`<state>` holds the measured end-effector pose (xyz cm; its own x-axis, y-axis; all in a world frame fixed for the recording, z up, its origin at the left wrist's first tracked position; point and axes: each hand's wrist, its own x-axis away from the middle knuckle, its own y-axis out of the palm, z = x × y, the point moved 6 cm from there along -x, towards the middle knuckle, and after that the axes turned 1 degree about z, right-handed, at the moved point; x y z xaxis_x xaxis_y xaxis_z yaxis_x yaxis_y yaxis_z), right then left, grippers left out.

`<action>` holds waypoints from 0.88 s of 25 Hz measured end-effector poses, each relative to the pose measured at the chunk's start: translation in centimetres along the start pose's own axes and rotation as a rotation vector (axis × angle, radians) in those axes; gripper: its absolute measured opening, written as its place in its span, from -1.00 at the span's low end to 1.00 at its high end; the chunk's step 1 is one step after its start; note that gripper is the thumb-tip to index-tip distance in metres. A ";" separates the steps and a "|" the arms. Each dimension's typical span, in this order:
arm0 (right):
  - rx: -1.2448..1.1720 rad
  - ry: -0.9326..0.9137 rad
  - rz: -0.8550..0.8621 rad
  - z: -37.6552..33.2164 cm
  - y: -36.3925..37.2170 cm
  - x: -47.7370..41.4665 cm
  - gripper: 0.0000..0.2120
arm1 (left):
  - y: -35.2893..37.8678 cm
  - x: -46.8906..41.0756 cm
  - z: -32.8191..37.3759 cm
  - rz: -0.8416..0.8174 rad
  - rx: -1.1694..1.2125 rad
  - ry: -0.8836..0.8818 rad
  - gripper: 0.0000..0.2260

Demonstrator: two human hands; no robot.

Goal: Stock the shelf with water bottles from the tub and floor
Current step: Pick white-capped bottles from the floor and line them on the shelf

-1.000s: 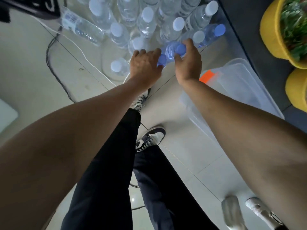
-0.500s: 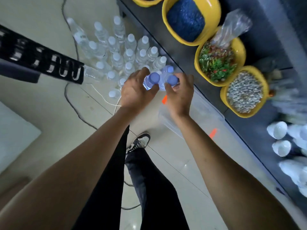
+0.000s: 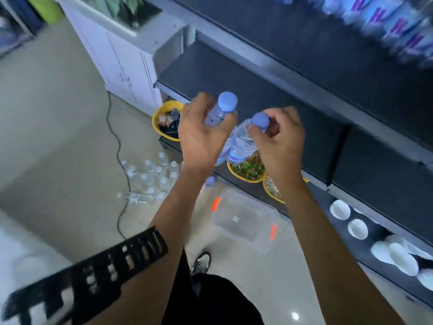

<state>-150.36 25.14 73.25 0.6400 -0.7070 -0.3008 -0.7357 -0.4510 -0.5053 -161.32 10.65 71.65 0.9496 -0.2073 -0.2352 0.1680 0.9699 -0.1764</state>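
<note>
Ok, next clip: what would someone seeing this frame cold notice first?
Both hands are up mid-frame before the dark shelf: the left hand grips one blue-capped bottle, and the right hand pinches a second bottle near its cap. On the floor at left stands a cluster of white-capped bottles. A clear tub with orange clips sits by the shelf's base.

Yellow bowls (image 3: 248,171) hold mixed goods. White bowls (image 3: 339,209) in a row, right. White cabinet (image 3: 121,59) rear left; black cable (image 3: 117,141) trails beside it.
</note>
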 end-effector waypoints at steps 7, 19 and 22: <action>0.062 -0.141 0.036 -10.3 -10.8 -10.4 -0.85 | 3.2 -6.8 14.8 0.000 0.150 0.130 -0.79; 0.443 -0.223 -0.075 -5.5 -10.7 -29.6 -0.90 | 18.1 -24.7 14.6 -0.499 0.110 0.244 -0.85; 0.528 -0.220 -0.102 -3.8 -9.0 -33.5 -0.92 | 20.5 -28.3 12.8 -0.533 0.073 0.240 -0.82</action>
<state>-166.00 50.77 90.98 0.7742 -0.5193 -0.3620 -0.4939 -0.1380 -0.8585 -181.35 38.06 86.87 0.6440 -0.6837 -0.3433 0.6316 0.7283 -0.2657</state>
